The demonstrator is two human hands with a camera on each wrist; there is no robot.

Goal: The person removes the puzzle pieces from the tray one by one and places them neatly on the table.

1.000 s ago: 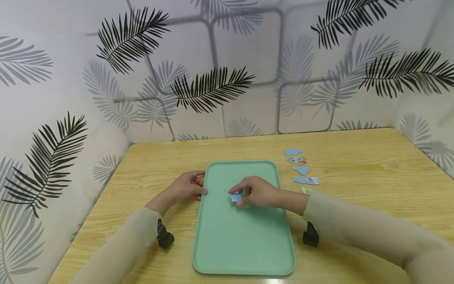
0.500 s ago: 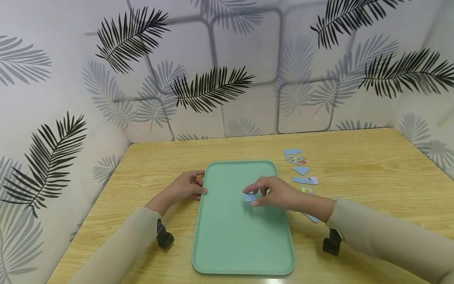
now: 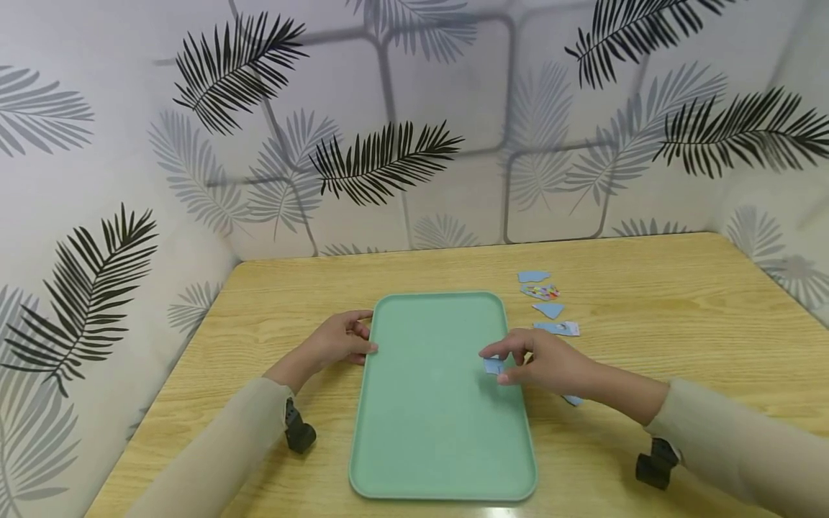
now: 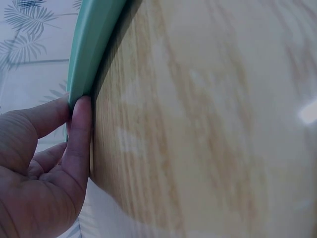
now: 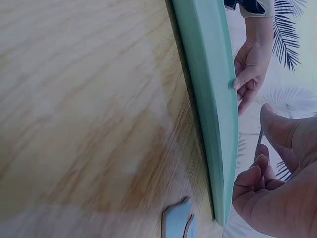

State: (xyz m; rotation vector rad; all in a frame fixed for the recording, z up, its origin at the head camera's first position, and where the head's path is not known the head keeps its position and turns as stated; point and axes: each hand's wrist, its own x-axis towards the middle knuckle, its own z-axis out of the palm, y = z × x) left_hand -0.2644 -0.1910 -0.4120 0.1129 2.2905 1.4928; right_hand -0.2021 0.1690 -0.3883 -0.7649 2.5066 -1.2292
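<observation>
A small light blue cardboard puzzle piece (image 3: pixel 494 365) is pinched between thumb and fingertips of the right hand (image 3: pixel 547 363), over the right side of the green tray (image 3: pixel 447 439). In the right wrist view the held piece (image 5: pixel 259 139) shows only as a thin edge, apart from the tray. The left hand (image 3: pixel 333 339) grips the tray's left rim, its thumb at the rim. The left wrist view has that hand (image 4: pixel 44 168) at the outer wall of the tray (image 4: pixel 94 44).
Right of the tray, several puzzle pieces lie in a column on the wooden table (image 3: pixel 680 345): a blue one (image 3: pixel 534 276), a multicoloured one (image 3: pixel 540 291), a triangular one (image 3: pixel 550 310) and a long one (image 3: pixel 557 329). Another (image 3: pixel 573 400) is partly behind the right forearm.
The right hand has moved rightward across the tray with the puzzle piece between its fingers. The left hand keeps its place on the rim.
</observation>
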